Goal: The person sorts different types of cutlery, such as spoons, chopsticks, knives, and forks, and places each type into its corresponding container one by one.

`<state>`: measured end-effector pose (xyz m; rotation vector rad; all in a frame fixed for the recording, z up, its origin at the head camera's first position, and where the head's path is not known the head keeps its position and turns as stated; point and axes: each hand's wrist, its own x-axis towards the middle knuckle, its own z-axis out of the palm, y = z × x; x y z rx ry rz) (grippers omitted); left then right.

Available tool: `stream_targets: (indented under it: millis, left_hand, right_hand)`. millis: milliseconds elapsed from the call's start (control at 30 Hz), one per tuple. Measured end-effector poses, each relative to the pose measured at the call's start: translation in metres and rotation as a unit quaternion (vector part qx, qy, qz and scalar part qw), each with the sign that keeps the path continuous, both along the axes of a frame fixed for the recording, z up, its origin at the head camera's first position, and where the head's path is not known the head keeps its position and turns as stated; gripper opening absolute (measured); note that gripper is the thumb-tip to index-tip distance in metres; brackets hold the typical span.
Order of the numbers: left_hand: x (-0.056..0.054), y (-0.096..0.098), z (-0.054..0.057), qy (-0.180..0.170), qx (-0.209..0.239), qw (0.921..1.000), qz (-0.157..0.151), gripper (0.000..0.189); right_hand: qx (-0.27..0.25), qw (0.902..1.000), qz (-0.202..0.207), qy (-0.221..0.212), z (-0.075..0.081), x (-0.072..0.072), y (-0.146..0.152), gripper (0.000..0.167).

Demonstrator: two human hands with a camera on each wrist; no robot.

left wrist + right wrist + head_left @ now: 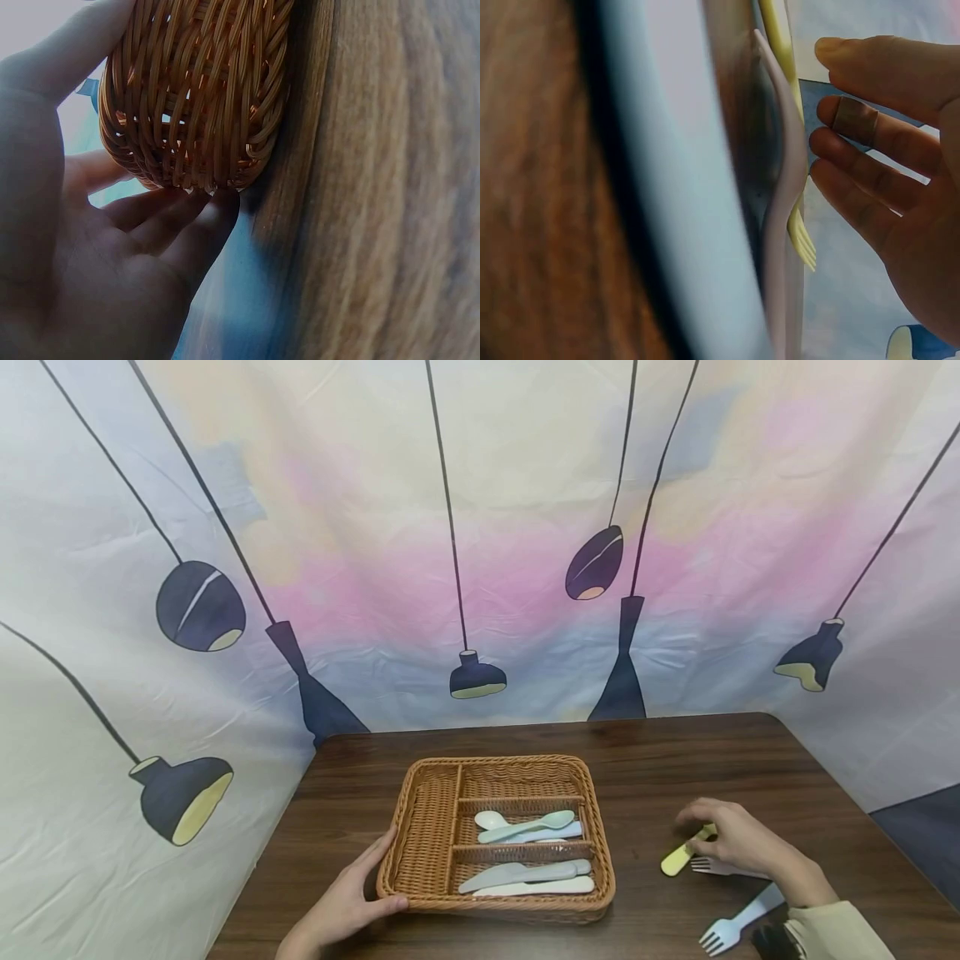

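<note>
A brown wicker cutlery basket stands on the wooden table. My left hand grips its front left corner, thumb at the front rim and fingers along the left side. Over the forks on the right, my right hand hovers with thumb and fingers apart, holding nothing. Below it lies a yellow fork, its handle pointing toward the basket in the head view. A pale pink fork lies beside the yellow one, partly hidden by the hand in the head view. Nearer the front edge is a light blue fork.
Pale spoons lie in the basket's middle right compartment, and knives in the front right one. The long left compartment and the back right one hold nothing. A printed cloth hangs behind the table.
</note>
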<state>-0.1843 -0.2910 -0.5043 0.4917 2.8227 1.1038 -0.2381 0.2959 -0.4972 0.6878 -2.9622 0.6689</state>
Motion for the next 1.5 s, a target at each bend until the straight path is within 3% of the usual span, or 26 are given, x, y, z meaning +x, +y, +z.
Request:
stream_targets:
  millis: [300,500,733,1000,1300,1500]
  left_hand:
    - [-0.0003,-0.0001,0.0005,-0.003,0.002,1.0,-0.002,0.095]
    - [-0.0001,0.0003,-0.0002,0.003,-0.006,1.0,0.003,0.096]
    - [-0.0004,0.0004,-0.0009,0.002,-0.009,0.9999,0.007,0.096]
    - [-0.0001,0.0013,0.0,0.002,-0.013,0.9999,0.011,0.096]
    - [0.0004,0.0009,0.0,-0.001,-0.008,0.9999,0.01,0.096]
    - [0.0004,0.0002,-0.001,0.002,-0.008,0.9999,0.01,0.096]
  right_hand:
    - [0.002,0.9991,0.026,-0.032,-0.0042,0.0007,0.0038,0.026]
    - [0.008,0.9986,0.045,-0.026,-0.0051,-0.0007,0.006,0.023]
    - [0.018,0.9984,0.021,-0.049,-0.0029,-0.0006,0.0027,0.018]
    - [0.012,0.998,0.02,-0.059,-0.005,-0.0015,0.0019,0.019]
    - [0.012,0.9989,0.026,-0.038,-0.0021,-0.0038,0.0004,0.02]
    - [0.011,0.9972,0.025,-0.069,-0.003,-0.0048,-0.0009,0.02]
